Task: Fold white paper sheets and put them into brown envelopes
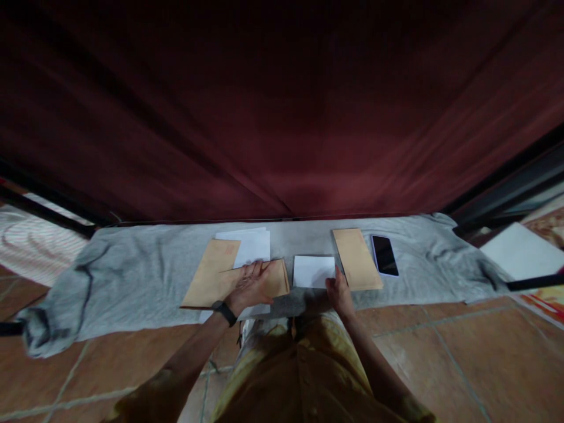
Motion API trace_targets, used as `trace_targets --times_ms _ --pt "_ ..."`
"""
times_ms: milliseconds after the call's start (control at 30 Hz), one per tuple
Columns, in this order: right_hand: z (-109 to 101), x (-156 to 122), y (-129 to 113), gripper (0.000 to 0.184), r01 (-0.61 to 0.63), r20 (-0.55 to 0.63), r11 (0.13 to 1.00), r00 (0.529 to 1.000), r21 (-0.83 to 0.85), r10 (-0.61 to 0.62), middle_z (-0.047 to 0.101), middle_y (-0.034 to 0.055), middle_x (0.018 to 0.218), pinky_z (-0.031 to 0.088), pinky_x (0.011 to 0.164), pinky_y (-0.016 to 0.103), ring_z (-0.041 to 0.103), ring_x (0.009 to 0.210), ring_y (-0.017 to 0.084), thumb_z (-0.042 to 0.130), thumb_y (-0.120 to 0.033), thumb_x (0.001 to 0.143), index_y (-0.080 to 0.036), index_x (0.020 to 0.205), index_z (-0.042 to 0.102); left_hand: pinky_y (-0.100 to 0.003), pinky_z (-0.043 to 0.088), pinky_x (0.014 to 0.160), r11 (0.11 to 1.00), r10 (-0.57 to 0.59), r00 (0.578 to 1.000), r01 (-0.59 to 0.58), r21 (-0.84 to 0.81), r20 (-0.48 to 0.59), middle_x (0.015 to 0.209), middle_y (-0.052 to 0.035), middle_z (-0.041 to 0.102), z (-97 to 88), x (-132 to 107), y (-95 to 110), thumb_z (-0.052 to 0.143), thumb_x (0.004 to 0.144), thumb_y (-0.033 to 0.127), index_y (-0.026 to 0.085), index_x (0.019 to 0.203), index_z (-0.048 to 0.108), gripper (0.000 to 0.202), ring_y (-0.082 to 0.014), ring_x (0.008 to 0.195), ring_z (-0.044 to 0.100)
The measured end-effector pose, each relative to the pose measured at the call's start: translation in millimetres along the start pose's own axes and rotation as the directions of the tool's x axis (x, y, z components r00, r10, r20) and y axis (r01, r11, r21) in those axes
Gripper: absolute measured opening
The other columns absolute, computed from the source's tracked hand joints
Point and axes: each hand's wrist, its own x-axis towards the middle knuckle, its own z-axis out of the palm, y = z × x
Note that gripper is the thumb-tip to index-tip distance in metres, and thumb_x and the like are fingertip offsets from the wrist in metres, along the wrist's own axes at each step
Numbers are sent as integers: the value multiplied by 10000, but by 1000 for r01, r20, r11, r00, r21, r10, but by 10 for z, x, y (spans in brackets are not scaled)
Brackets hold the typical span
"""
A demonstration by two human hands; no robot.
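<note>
My left hand (250, 286), with a dark band at the wrist, lies flat with fingers spread on a brown envelope (278, 278) that overlaps a larger brown envelope (211, 273). White sheets of paper (251, 244) stick out from under them. My right hand (339, 291) rests at the lower right corner of a folded white paper (312, 270); its fingers are curled at the paper's edge. Another brown envelope (356, 258) lies just right of that hand.
A black phone (385, 255) lies beside the right envelope. Everything sits on a grey cloth (132, 270) spread over a low surface, with a dark red curtain (282, 117) behind. Tiled floor lies in front. A white board (520, 251) shows at the far right.
</note>
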Motion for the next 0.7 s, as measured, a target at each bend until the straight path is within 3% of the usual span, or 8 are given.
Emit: trace_targets --times_ms 167,300,400,500,600,700 --pt "-45 -111 16 593 196 -15 963 979 -184 -202 537 201 1308 463 1010 556 517 1234 337 440 -247 884 -148 1466 392 -644 129 1180 1000 15 994 -17 -14 -113 1545 -250 384 83 -76 56 801 618 554 194 1575 255 1159 -438 1456 295" --pt "-62 -176 -131 534 224 42 969 974 -107 -221 464 177 1438 422 1070 559 461 1313 334 476 -273 893 -184 1420 468 -623 155 1182 998 6 995 -12 -56 -99 1556 -240 364 131 -98 73 791 624 563 192 1580 235 1166 -418 1457 297" --pt "89 -212 -373 452 100 183 980 974 173 -132 571 152 1328 513 962 471 615 1093 275 457 -322 910 -201 1336 546 -606 151 1189 997 10 994 -18 -70 -112 1560 -239 352 153 -93 71 797 616 551 171 1576 239 1173 -405 1459 291" --pt "377 -250 -631 380 -105 364 910 930 402 -53 671 111 1144 524 923 459 648 971 264 503 -399 888 -215 1197 628 -604 153 1188 997 20 988 -32 -76 -153 1554 -236 354 184 -98 76 795 606 543 172 1576 234 1180 -406 1452 299" --pt "661 -278 -797 326 -186 443 866 896 465 -45 688 72 1050 494 966 488 625 1009 282 555 -418 845 -244 1101 655 -606 164 1179 996 19 979 -35 -77 -204 1548 -239 357 213 -115 90 782 617 512 171 1582 195 1180 -410 1443 311" --pt "819 -268 -847 293 -227 470 861 883 456 -16 659 54 975 485 961 493 597 1011 293 598 -396 785 -266 1042 653 -599 160 1177 996 15 974 -33 -80 -226 1545 -242 358 226 -134 104 768 631 481 162 1581 180 1162 -409 1450 302"
